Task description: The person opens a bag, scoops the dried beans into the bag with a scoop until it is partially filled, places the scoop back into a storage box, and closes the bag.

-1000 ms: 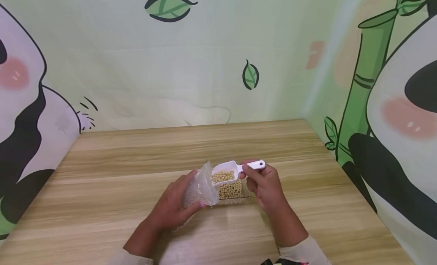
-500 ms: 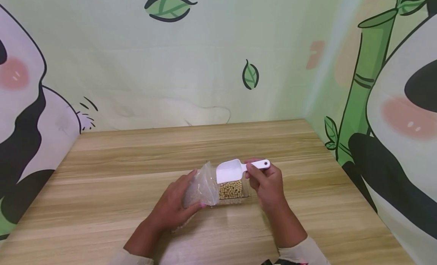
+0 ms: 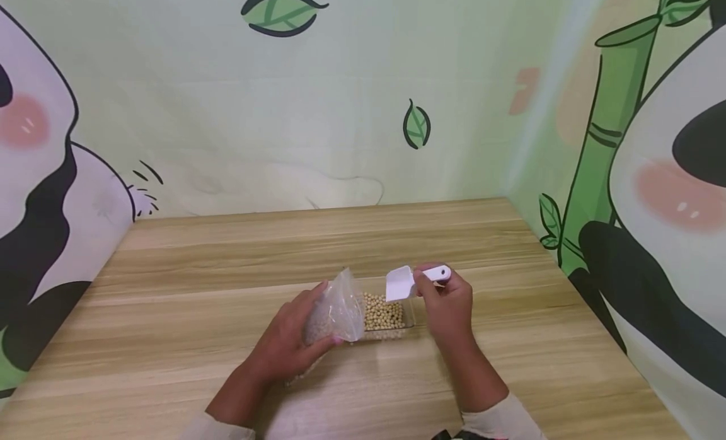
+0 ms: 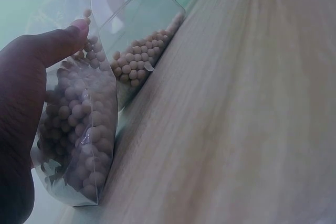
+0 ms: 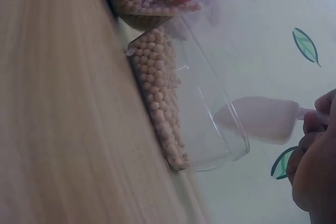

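My left hand (image 3: 292,333) grips a clear plastic bag (image 3: 343,311) of round pale-yellow beans, its thumb on the bag near the mouth. In the left wrist view beans fill the lower part of the bag (image 4: 79,129). Right beside the bag, a clear rectangular box (image 5: 210,114) stands on the table with a layer of the same beans (image 3: 382,312) in it. My right hand (image 3: 448,301) pinches the handle of a white scoop (image 3: 399,283), its blade tilted above the box's far right part. No beans show on the scoop.
The wood-grain table (image 3: 227,251) runs back to a pale green wall (image 3: 340,112) printed with leaves. Panda and bamboo drawings cover the side walls (image 3: 595,144). A dark object (image 3: 467,435) shows at the bottom edge by the right sleeve (image 3: 501,421).
One second ago the scoop carried beans beside the bag's mouth. It has since turned over and shifted right with my right hand, and the beans are off it. My left hand stays put.
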### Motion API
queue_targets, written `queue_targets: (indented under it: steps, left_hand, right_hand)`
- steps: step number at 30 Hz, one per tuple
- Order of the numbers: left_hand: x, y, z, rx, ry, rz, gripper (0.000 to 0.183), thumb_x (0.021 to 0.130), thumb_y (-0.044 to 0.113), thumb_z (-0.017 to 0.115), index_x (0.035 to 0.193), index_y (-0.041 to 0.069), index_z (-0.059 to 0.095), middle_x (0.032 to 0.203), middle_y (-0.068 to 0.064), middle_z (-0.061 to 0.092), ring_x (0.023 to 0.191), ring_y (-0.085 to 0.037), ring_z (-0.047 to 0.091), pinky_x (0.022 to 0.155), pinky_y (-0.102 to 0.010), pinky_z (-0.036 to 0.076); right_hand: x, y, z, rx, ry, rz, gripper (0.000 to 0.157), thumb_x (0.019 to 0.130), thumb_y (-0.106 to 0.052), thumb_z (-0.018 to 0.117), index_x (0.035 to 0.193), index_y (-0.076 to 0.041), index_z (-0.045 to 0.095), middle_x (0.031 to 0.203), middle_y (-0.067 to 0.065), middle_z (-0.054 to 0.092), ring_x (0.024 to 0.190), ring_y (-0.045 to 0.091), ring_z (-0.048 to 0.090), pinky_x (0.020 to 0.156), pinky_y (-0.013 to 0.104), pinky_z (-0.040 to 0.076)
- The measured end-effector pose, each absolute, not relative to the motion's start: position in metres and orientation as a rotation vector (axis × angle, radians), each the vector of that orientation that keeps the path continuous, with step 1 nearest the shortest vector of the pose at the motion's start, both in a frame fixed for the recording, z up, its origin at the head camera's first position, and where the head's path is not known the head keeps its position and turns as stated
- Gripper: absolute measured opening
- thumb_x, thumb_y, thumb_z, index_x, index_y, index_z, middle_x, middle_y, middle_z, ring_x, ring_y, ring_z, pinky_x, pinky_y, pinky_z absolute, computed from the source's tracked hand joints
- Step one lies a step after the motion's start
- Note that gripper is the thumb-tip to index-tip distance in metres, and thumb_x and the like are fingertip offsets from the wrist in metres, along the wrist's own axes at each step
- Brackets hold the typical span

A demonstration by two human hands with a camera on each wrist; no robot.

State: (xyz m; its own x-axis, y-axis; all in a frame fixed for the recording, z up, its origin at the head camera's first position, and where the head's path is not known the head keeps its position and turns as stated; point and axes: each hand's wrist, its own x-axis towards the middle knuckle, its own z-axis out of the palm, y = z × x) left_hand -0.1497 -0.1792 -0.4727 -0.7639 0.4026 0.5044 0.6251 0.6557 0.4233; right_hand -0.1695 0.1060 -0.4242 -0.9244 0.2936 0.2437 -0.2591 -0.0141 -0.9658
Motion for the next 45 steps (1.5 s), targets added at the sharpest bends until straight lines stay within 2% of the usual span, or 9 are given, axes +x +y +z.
queue_targets:
  steps: [3,5,9,14,20,25,28,34,45]
  left_hand:
    - [-0.150,-0.179,-0.474,-0.809,-2.515,-0.838,0.097,0.089,0.038,0.089,0.167,0.006,0.040,0.144,-0.011,0.068,0.113,-0.019,0.067,0.095,-0.049,0.055]
    - [-0.150,-0.179,-0.474,-0.807,-2.520,-0.840,0.097,0.090,0.037,0.088,0.168,0.008,0.039,0.145,-0.011,0.068,0.114,-0.019,0.067,0.096,-0.050,0.055]
    - [-0.149,-0.178,-0.473,-0.802,-2.529,-0.835,0.097,0.090,0.037,0.088,0.169,0.009,0.038,0.144,-0.011,0.068,0.112,-0.019,0.067,0.095,-0.050,0.055]
    - [-0.149,-0.178,-0.472,-0.798,-2.530,-0.828,0.096,0.090,0.037,0.088,0.167,0.005,0.040,0.143,-0.012,0.068,0.112,-0.020,0.068,0.095,-0.050,0.055]
    - [-0.148,-0.178,-0.472,-0.797,-2.533,-0.835,0.096,0.089,0.036,0.089,0.166,0.004,0.041,0.143,-0.012,0.068,0.111,-0.020,0.068,0.094,-0.050,0.055]
    - [-0.149,-0.178,-0.473,-0.799,-2.530,-0.843,0.096,0.090,0.037,0.089,0.166,0.004,0.041,0.145,-0.012,0.068,0.115,-0.022,0.068,0.096,-0.051,0.055]
    - [-0.149,-0.178,-0.473,-0.802,-2.525,-0.841,0.096,0.090,0.037,0.089,0.166,0.004,0.041,0.145,-0.012,0.068,0.116,-0.023,0.069,0.096,-0.051,0.055]
    - [-0.149,-0.179,-0.472,-0.810,-2.509,-0.831,0.097,0.089,0.036,0.089,0.166,0.005,0.041,0.143,-0.012,0.069,0.115,-0.023,0.069,0.095,-0.050,0.055]
    - [-0.148,-0.178,-0.470,-0.806,-2.517,-0.835,0.097,0.089,0.037,0.089,0.167,0.006,0.040,0.145,-0.013,0.068,0.118,-0.024,0.069,0.097,-0.051,0.055]
  right_hand:
    - [-0.166,0.103,-0.430,0.138,-2.033,1.708,0.006,0.096,0.003,0.073,0.098,0.008,0.077,0.087,0.010,0.079,0.069,0.002,0.063,0.064,0.018,0.052]
    - [-0.164,0.102,-0.432,0.273,-2.080,1.522,0.005,0.095,0.003,0.074,0.094,0.003,0.078,0.083,0.018,0.077,0.065,0.002,0.059,0.059,0.019,0.049]
    - [-0.163,0.101,-0.434,0.429,-2.154,1.209,0.007,0.092,0.002,0.074,0.087,-0.002,0.075,0.067,0.005,0.065,0.059,0.004,0.047,0.054,0.023,0.042]
    - [-0.163,0.101,-0.433,0.435,-2.292,1.099,0.008,0.091,-0.001,0.075,0.085,-0.006,0.072,0.066,0.000,0.061,0.059,0.006,0.045,0.055,0.024,0.040]
    - [-0.162,0.100,-0.430,0.256,-2.427,1.261,0.011,0.097,-0.004,0.069,0.087,-0.006,0.074,0.076,0.007,0.073,0.064,0.009,0.058,0.059,0.024,0.047]
    - [-0.163,0.101,-0.424,0.050,-2.432,1.519,0.014,0.100,-0.005,0.066,0.092,-0.001,0.077,0.091,0.016,0.079,0.079,0.016,0.071,0.065,0.024,0.054]
    - [-0.164,0.102,-0.421,-0.050,-2.460,1.635,0.014,0.100,-0.008,0.069,0.094,0.000,0.079,0.087,0.013,0.078,0.085,0.016,0.070,0.067,0.024,0.052]
    - [-0.165,0.104,-0.418,-0.101,-2.474,1.869,0.013,0.101,-0.011,0.075,0.100,0.002,0.080,0.072,0.003,0.074,0.078,0.016,0.065,0.065,0.024,0.044]
    - [-0.165,0.106,-0.418,-0.106,-2.480,2.043,0.018,0.100,-0.010,0.075,0.107,0.006,0.079,0.073,0.000,0.076,0.085,0.014,0.064,0.077,0.025,0.045]
